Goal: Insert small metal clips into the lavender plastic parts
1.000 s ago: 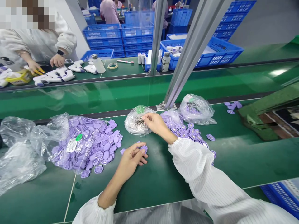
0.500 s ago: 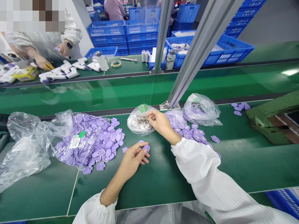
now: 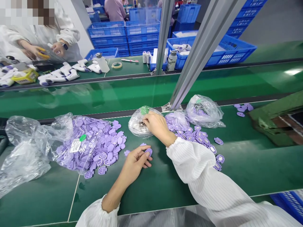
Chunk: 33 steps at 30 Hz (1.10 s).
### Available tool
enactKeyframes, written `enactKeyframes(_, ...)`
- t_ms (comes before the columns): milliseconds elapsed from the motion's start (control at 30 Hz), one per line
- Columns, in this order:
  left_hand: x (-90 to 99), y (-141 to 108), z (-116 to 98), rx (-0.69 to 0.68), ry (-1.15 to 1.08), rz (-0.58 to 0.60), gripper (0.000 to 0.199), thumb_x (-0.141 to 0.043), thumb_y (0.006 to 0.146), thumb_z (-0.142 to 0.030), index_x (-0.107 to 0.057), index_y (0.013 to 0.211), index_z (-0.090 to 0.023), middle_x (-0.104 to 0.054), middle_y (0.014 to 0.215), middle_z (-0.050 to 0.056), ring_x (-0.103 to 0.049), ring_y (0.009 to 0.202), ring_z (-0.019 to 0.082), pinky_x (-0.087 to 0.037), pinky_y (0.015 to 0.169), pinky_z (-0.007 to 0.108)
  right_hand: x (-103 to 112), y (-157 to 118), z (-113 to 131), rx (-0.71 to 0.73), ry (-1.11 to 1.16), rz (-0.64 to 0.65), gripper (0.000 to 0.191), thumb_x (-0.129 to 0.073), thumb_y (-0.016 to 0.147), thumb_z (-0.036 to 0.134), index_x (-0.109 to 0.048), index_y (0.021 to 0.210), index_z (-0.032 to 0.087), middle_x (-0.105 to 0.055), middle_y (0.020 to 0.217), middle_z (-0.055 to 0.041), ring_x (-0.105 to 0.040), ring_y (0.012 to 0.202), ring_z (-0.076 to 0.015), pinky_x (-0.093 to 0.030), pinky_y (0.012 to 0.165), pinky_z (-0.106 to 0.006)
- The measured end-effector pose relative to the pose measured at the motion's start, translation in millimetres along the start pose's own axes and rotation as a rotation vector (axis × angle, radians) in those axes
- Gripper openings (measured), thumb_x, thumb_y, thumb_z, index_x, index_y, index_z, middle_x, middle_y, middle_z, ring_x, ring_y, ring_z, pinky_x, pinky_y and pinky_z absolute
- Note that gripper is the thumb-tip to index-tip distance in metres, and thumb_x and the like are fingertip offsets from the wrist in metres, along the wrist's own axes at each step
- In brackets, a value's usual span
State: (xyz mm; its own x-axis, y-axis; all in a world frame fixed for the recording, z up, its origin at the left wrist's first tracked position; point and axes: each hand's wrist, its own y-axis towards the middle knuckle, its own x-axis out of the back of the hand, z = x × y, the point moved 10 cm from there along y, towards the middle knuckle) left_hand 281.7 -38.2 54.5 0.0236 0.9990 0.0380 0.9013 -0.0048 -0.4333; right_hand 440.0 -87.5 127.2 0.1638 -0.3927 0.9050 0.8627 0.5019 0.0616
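My left hand [image 3: 135, 160] is closed on a small oval purple plastic part [image 3: 148, 152], held between thumb and fingers just above the green table. Over a clear plastic bag [image 3: 135, 124] of tiny shiny metal pieces [image 3: 142, 124], my right hand [image 3: 156, 124] has its fingertips pinched together; whatever is between them is too small to make out. To the left lies a large heap of purple parts [image 3: 110, 138], partly inside a clear bag with a white label. Right of my right hand, more purple parts [image 3: 199, 136] with pale metal-looking inserts are spread near another clear bag [image 3: 204, 112].
A metal post [image 3: 196, 53] rises behind the bags, beside a green conveyor strip [image 3: 113, 94]. A green metal machine [image 3: 279, 119] stands at the right. Across the strip, a co-worker's hands [image 3: 58, 49] work near white device housings [image 3: 59, 74]. Blue crates [image 3: 106, 30] are stacked behind.
My right hand has moved slightly left, deeper over the bag of metal pieces. My left hand stays nearly still with the purple part. The co-worker's hands have come closer together.
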Motion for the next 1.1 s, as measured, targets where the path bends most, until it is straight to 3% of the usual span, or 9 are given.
enactKeyframes(100,-0.8,0.4,1.5,0.001,-0.012,0.005,0.046,-0.055,0.088,-0.049,-0.058,0.121,-0.018,-0.068,0.081,0.003,-0.066,0.064,0.011,-0.050,0.058,0.021,-2.0,2.9,-9.0,-0.056,0.273,-0.014,0.018,-0.055,0.088,0.027,-0.071,0.091,0.019,-0.069,0.091,-0.0051,-0.065,0.086,-0.0185,-0.048,0.077,-0.030)
enactKeyframes(267,-0.5,0.5,1.3,-0.004,-0.017,0.000,0.046,-0.055,0.088,-0.049,-0.058,0.121,-0.018,-0.067,0.081,0.003,-0.066,0.064,0.011,-0.051,0.058,0.021,-35.3,-0.5,-34.4,-0.380,0.991,0.164,0.015,-0.056,0.087,0.017,-0.066,0.097,0.012,-0.069,0.080,-0.0070,-0.067,0.068,-0.0121,-0.052,0.061,-0.021)
enactKeyframes(367,0.0,0.2,-0.3,-0.008,-0.006,0.000,0.046,-0.054,0.088,-0.050,-0.058,0.122,-0.019,-0.067,0.081,0.003,-0.066,0.065,0.012,-0.051,0.058,0.022,-38.4,-4.8,-37.2,-0.455,1.171,0.175,0.020,-0.055,0.086,0.009,-0.065,0.103,0.011,-0.070,0.077,-0.0067,-0.068,0.071,-0.0112,-0.055,0.064,-0.020)
enactKeyframes(600,0.4,-0.8,-2.5,-0.009,0.006,-0.002,0.046,-0.054,0.088,-0.050,-0.059,0.121,-0.018,-0.067,0.081,0.003,-0.067,0.065,0.013,-0.052,0.058,0.023,-39.5,-6.9,-41.7,-0.391,1.186,0.139,0.033,-0.055,0.081,0.005,-0.066,0.112,0.012,-0.070,0.077,-0.0049,-0.069,0.076,-0.0124,-0.057,0.076,-0.025)
enactKeyframes(800,0.8,0.8,-1.7,-0.007,0.000,-0.004,0.047,-0.055,0.087,-0.050,-0.059,0.120,-0.017,-0.068,0.080,0.003,-0.067,0.064,0.013,-0.052,0.058,0.022,-17.6,-11.5,-44.7,-0.176,0.807,-0.030,0.019,-0.057,0.084,0.021,-0.071,0.097,0.016,-0.071,0.083,-0.0042,-0.068,0.080,-0.0148,-0.053,0.079,-0.029)
enactKeyframes(900,1.0,0.8,-1.4,0.002,-0.005,0.000,0.047,-0.056,0.087,-0.050,-0.058,0.121,-0.017,-0.068,0.081,0.004,-0.067,0.065,0.013,-0.053,0.058,0.023,-0.6,-18.2,-37.6,-0.077,0.676,-0.102,0.019,-0.056,0.085,0.024,-0.072,0.095,0.019,-0.070,0.103,-0.0050,-0.065,0.092,-0.0160,-0.050,0.085,-0.030)
enactKeyframes(1000,2.5,0.2,-2.4,0.016,-0.019,-0.003,0.049,-0.057,0.086,-0.050,-0.058,0.122,-0.017,-0.068,0.082,0.004,-0.068,0.065,0.014,-0.054,0.058,0.023,13.2,-33.6,-36.6,-0.127,0.781,-0.130,0.019,-0.060,0.083,0.029,-0.073,0.093,0.019,-0.068,0.106,-0.0056,-0.064,0.088,-0.0150,-0.051,0.079,-0.028)
enactKeyframes(1100,5.4,0.3,-2.8,0.044,-0.038,-0.017,0.050,-0.058,0.085,-0.051,-0.058,0.122,-0.017,-0.069,0.083,0.005,-0.068,0.065,0.014,-0.054,0.058,0.024,3.8,-65.0,-30.0,-0.276,1.103,0.034,0.027,-0.062,0.082,0.034,-0.069,0.101,0.017,-0.070,0.087,-0.0056,-0.064,0.072,-0.0129,-0.051,0.067,-0.026)
